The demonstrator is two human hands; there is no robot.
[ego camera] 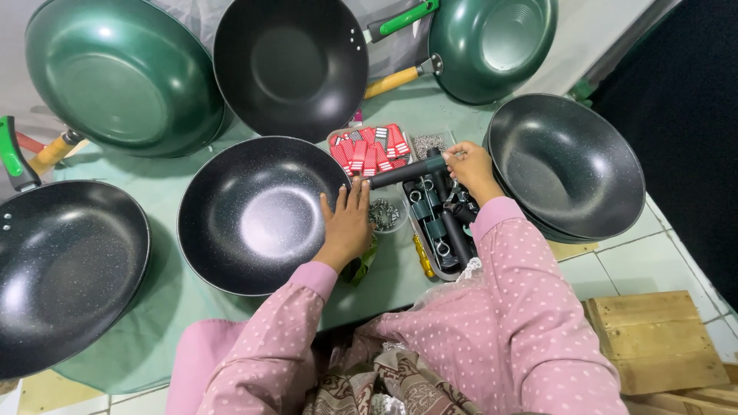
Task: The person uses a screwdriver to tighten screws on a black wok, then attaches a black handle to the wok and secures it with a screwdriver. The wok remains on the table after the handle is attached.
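Note:
My left hand [347, 223] lies flat on the right rim of a black speckled wok [257, 214] in the middle of the green cloth. A black handle [407, 172] is held level by my right hand [470, 167], its left end against that wok's rim. Under the handle stands a grey tray [427, 263] full of more black handles, with a yellow-handled screwdriver [423, 257] along its near edge. A small clear bowl of metal screws [383, 214] sits right of my left hand.
Several other woks ring the work spot: two green ones [123, 73] at the back, a black one [292, 65] between them, one [65, 269] at the left, a stack [565, 165] at the right. Red tags [369, 150] lie behind the handle. Wooden boards [653, 342] rest on the floor tiles.

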